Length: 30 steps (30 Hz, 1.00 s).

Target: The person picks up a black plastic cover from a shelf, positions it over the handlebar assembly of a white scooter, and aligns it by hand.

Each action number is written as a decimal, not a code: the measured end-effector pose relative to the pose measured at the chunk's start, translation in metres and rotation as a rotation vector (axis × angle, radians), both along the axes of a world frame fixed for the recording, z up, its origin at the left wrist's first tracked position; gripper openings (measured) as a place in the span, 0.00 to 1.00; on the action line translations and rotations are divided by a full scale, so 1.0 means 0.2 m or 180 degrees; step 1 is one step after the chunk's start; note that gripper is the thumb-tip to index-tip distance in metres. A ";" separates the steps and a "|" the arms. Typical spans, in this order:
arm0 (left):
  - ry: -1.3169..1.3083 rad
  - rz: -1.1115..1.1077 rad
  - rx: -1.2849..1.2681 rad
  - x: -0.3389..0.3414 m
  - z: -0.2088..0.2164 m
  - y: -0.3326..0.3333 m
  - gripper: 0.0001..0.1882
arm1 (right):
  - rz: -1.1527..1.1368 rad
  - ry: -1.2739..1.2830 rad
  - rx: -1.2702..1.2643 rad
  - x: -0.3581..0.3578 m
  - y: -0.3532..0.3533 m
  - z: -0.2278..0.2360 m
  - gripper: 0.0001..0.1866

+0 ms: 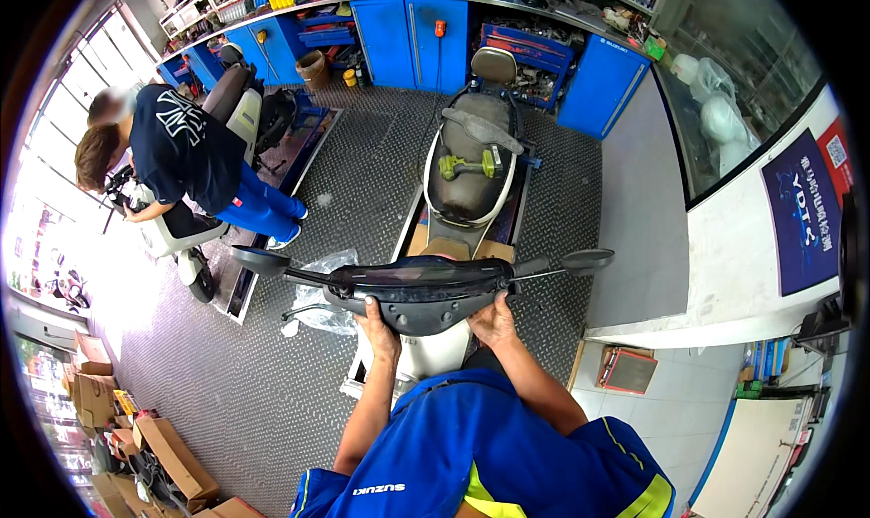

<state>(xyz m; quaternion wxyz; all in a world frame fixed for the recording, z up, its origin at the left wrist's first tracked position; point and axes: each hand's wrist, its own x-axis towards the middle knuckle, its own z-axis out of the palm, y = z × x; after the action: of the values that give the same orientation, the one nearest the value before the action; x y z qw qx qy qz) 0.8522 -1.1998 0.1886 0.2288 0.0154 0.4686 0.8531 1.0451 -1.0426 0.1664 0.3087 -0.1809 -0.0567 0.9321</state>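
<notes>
While leaning over from the near edge of the scene in a blue work shirt with yellow trim, a person presses both bare hands against the dark handlebar cover (421, 293) of a white scooter (426, 350) that stands directly ahead. At the near left of the cover, the left hand (377, 329) has its fingers curled up around the lower edge. At the near right, the right hand (494, 321) grips the same edge, its fingers wrapped onto the plastic, so that the cover sits between the two hands. A round mirror (259, 261) juts out to the left of the handlebar and another mirror (587, 261) to the right. Just beyond the handlebar lies the scooter's dark seat (469, 169), with a green and yellow power tool (471, 164) resting across it. A clear plastic bag (319, 291) is crumpled on the metal tread floor to the left. Farther left, another person in a dark shirt (181, 151) bends over a second white scooter (186, 232). Blue workshop cabinets (412, 30) line the far wall.
</notes>
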 end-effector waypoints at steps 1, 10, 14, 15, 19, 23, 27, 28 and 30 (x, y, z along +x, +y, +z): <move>0.0092 0.0077 -0.0043 0.00 -0.01 0.00 0.47 | 0.0019 -0.0019 0.0021 -0.02 -0.01 0.01 0.51; 0.0327 0.0123 0.0074 0.00 0.02 0.02 0.36 | -0.0139 0.0048 -0.0149 -0.12 -0.05 0.02 0.56; -0.0337 -0.0153 0.0730 -0.14 0.00 -0.06 0.42 | -0.0050 0.0053 0.0040 -0.14 -0.10 0.10 0.50; -0.0278 -0.0094 0.0661 -0.15 0.07 -0.06 0.39 | 0.0037 0.0144 0.0000 -0.14 -0.08 0.08 0.48; 0.0350 0.0227 0.0231 -0.18 0.10 -0.03 0.36 | 0.0301 0.0282 0.0102 -0.14 -0.08 0.14 0.46; 0.0071 0.0275 0.0494 -0.20 0.11 -0.07 0.32 | 0.0291 0.0127 0.0128 -0.11 -0.08 0.12 0.47; -0.0421 0.0342 0.0894 -0.30 0.15 -0.13 0.29 | 0.0473 0.0073 -0.0030 -0.09 -0.07 0.12 0.42; -0.0468 0.0303 0.0872 -0.33 0.14 -0.14 0.29 | 0.0497 0.0043 -0.0019 -0.08 -0.07 0.13 0.42; -0.0562 0.0216 0.0830 -0.39 0.13 -0.15 0.28 | 0.0535 -0.0014 0.0005 -0.08 -0.07 0.13 0.41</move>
<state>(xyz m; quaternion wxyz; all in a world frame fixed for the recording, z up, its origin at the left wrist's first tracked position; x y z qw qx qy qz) 0.7738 -1.2303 0.2152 0.2362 -0.0460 0.3322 0.9120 1.0298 -1.0560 0.1919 0.2294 -0.1774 -0.0730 0.9542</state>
